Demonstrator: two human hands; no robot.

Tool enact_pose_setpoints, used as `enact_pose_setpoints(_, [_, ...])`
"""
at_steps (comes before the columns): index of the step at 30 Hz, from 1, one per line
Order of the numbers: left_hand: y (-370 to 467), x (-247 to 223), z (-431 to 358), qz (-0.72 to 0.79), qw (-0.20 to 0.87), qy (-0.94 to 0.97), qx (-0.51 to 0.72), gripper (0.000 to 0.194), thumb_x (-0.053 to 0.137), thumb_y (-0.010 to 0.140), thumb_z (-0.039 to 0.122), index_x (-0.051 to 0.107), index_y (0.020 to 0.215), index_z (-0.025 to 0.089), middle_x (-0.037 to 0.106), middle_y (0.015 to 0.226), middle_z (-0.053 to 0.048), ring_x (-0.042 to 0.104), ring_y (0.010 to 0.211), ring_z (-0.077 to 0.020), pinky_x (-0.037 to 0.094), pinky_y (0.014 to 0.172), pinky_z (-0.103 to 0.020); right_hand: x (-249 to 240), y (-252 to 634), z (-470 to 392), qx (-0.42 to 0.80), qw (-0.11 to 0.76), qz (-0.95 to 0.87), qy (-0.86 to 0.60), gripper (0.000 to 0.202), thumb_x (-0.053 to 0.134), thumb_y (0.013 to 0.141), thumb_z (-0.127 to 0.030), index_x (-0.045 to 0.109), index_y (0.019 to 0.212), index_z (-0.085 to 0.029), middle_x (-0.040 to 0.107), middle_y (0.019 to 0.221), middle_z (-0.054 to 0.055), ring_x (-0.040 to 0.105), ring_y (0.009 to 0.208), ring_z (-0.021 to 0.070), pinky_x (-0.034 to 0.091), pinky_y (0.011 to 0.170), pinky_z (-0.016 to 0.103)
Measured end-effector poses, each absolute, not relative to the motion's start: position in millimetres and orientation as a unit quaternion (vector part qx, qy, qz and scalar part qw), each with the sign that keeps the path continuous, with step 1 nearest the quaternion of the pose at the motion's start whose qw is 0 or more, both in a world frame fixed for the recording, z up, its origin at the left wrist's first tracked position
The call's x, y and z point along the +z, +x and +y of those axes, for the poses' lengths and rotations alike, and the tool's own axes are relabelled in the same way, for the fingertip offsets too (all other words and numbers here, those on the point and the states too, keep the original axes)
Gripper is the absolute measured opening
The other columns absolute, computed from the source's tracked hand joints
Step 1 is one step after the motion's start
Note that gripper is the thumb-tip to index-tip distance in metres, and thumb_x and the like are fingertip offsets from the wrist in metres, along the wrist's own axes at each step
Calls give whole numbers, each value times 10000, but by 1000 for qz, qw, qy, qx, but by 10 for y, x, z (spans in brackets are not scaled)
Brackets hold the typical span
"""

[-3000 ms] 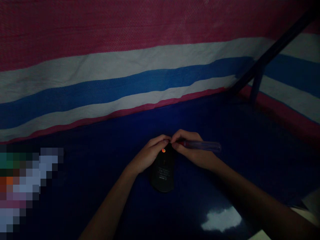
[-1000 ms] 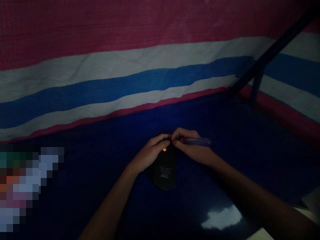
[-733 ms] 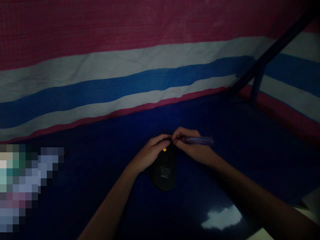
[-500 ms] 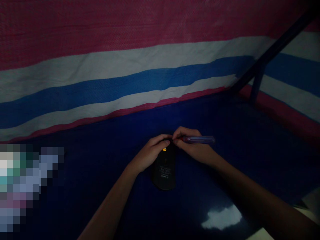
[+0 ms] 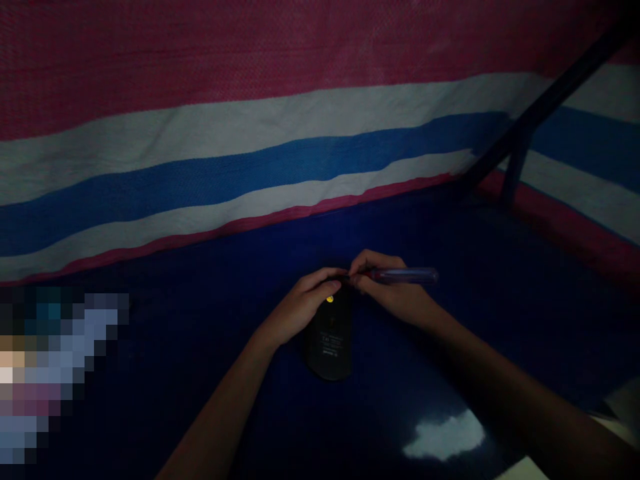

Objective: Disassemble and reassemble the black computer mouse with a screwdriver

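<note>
A black rounded device (image 5: pixel 330 343), which looks like a computer mouse lying underside up, rests on the dark blue table. Small pale print and a yellow sticker (image 5: pixel 329 299) show on its surface. My left hand (image 5: pixel 307 297) grips its far end, thumb on top and fingers along the far edge. In a pinch, my right hand (image 5: pixel 390 290) holds a screwdriver (image 5: pixel 407 275) with a clear purplish and red handle, lying almost level. Its tip points left at the device's far end, close to my left fingertips. Whether the tip touches the device, I cannot tell.
Behind the dark blue table (image 5: pixel 210 300) hangs a red, white and blue striped sheet (image 5: pixel 250 167). A dark slanted bar (image 5: pixel 555 100) with a brace stands at the back right. A blurred-out patch (image 5: pixel 50 380) covers the left edge. Pale corners (image 5: pixel 523 470) show at lower right.
My right hand and the screwdriver have shifted slightly to the right, away from my left fingertips. My left hand and the device are almost where they were.
</note>
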State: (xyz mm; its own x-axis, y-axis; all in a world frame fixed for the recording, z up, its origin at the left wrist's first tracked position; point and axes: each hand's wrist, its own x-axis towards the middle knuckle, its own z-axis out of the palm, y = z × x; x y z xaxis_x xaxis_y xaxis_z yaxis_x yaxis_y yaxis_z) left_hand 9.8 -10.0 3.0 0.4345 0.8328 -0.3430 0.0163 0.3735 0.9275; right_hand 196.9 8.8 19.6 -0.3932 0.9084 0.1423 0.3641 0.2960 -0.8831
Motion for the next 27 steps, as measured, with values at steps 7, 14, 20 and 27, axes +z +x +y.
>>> enact_pose_setpoints(7, [105, 48, -103, 437, 706, 470, 299, 360, 556, 852, 355, 617, 1188, 240, 687, 1025, -42, 630, 816, -169, 432, 709, -291, 271, 2018, 125, 341, 326, -756, -453, 78, 529, 774, -142, 586, 729, -169, 573, 622, -41, 518, 555, 86, 372, 511, 201])
enact_pose_setpoints(14, [112, 60, -105, 430, 722, 450, 302, 305, 562, 855, 335, 620, 1135, 228, 674, 1140, -60, 638, 813, -164, 444, 708, -304, 204, 2156, 209, 236, 273, -816, -452, 48, 525, 819, -171, 572, 822, -179, 605, 697, -21, 555, 596, 102, 388, 578, 219])
enact_pose_setpoints(20, [109, 51, -99, 429, 725, 448, 299, 279, 560, 854, 327, 630, 1105, 227, 679, 1073, -56, 637, 810, -170, 449, 712, -314, 177, 2203, 240, 168, 192, -862, -438, 104, 487, 858, -184, 585, 892, -169, 635, 805, 45, 594, 713, 156, 414, 670, 265])
enact_pose_setpoints(27, [108, 72, -98, 422, 723, 459, 297, 209, 542, 854, 315, 627, 1022, 223, 671, 1033, -49, 631, 805, -169, 447, 694, -303, 169, 2258, 304, 133, 105, -879, -445, 156, 491, 855, -118, 626, 927, -150, 643, 861, 68, 616, 766, 172, 436, 695, 271])
